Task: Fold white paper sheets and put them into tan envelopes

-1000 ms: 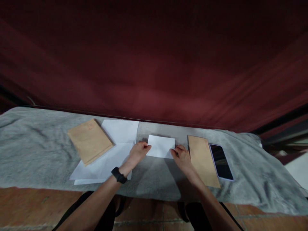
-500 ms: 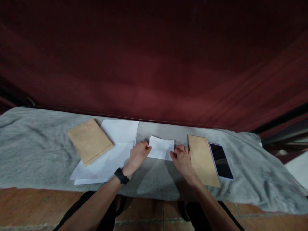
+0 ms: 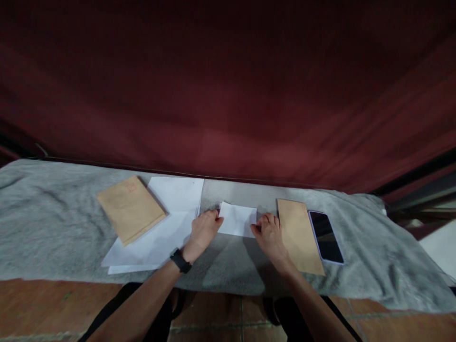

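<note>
A small white sheet of folded paper [image 3: 237, 220] lies between my two hands, low over the grey cloth. My left hand [image 3: 206, 228], with a black watch on its wrist, pinches the paper's left edge between thumb and fingers. At the opposite edge my right hand [image 3: 268, 234] has its fingers curled and its thumb at the paper's lower right corner. Just right of that hand is a single brown envelope [image 3: 299, 237]. Larger white sheets [image 3: 180, 199], creased across, lie left of my left hand.
A stack of brown envelopes [image 3: 130, 209] with a red mark rests partly on the white sheets. At the right lies a phone [image 3: 326, 236] in a light purple case. Grey cloth [image 3: 57, 218] covers the bench, and a dark red wall [image 3: 228, 95] rises behind it.
The small paper looks slightly flatter between my hands. Both hands keep their hold with hardly any movement; the whole view has shifted very slightly.
</note>
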Tool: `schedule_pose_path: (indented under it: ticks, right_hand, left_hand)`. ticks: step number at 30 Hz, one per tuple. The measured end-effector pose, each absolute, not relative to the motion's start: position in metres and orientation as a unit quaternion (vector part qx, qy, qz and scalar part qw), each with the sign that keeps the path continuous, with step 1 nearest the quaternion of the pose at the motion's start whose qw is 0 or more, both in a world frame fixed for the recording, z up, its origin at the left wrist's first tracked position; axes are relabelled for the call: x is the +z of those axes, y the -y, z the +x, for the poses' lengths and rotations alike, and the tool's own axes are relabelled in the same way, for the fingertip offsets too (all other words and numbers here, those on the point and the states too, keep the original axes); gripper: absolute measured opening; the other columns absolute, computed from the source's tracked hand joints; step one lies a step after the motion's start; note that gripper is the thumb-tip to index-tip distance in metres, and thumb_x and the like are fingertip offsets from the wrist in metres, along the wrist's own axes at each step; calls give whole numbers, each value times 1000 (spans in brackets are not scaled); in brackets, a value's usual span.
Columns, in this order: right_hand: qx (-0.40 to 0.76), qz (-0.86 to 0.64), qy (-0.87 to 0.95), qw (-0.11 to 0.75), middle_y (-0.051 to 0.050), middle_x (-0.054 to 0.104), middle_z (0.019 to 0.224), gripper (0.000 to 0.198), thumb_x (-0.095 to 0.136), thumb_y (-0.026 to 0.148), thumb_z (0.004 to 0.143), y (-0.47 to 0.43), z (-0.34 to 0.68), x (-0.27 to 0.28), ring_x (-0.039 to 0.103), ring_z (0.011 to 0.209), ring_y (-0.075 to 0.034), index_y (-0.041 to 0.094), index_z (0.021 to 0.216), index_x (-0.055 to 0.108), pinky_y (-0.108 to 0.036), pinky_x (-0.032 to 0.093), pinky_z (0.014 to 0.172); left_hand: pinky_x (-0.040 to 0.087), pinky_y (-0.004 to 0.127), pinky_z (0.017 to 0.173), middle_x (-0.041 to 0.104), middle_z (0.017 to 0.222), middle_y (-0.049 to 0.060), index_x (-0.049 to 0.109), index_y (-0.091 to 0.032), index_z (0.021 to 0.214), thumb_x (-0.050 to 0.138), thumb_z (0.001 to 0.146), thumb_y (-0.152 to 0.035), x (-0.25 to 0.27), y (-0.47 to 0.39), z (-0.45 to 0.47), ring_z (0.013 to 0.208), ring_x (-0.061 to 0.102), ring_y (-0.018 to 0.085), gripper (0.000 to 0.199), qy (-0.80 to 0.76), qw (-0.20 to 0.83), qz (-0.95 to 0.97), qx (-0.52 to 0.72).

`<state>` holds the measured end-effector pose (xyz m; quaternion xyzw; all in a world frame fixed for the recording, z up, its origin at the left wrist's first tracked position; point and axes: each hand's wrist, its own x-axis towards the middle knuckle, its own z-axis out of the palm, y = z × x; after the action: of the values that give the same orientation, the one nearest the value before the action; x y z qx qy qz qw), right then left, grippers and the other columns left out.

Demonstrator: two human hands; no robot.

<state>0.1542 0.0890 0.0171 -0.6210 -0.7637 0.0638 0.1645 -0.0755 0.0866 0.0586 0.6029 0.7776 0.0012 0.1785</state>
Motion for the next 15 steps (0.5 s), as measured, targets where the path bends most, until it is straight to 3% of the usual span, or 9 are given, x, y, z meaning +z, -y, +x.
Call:
schedule_pose_path:
  ticks: [4, 7, 11, 15]
  right_hand:
    - [35, -612, 764, 199, -16, 61, 127, 33, 59, 28, 92, -91, 156, 8, 54, 118, -31, 16, 123, 59, -47, 45, 98]
    - [20, -570, 790, 223, -18, 50, 147, 43, 52, 22, 94, -91, 155, 2, 44, 136, -32, 14, 136, 53, -50, 41, 108]
    - [16, -516, 827, 221, -14, 41, 158, 51, 41, 13, 94, -89, 150, -3, 35, 146, -28, 13, 145, 48, -51, 34, 116]
    - [15, -492, 853, 173, -12, 49, 153, 53, 37, 6, 93, -84, 142, -1, 43, 142, -24, 14, 144, 52, -47, 31, 120]
  left_hand:
    - [50, 32, 79, 76, 100, 8, 67, -24, 100, 53, 95, -40, 55, -88, -76, 97, 72, 25, 21, -781, 173, 600, 2]
    - [51, 32, 79, 76, 98, 7, 65, -24, 101, 54, 95, -39, 54, -88, -76, 95, 72, 24, 19, -779, 171, 603, 8]
    - [52, 35, 78, 75, 98, 9, 60, -22, 114, 54, 96, -37, 55, -85, -75, 92, 72, 26, 24, -783, 156, 602, 17]
    - [52, 39, 88, 72, 105, 12, 58, -17, 119, 51, 94, -23, 48, -80, -72, 100, 69, 27, 26, -747, 84, 656, 74]
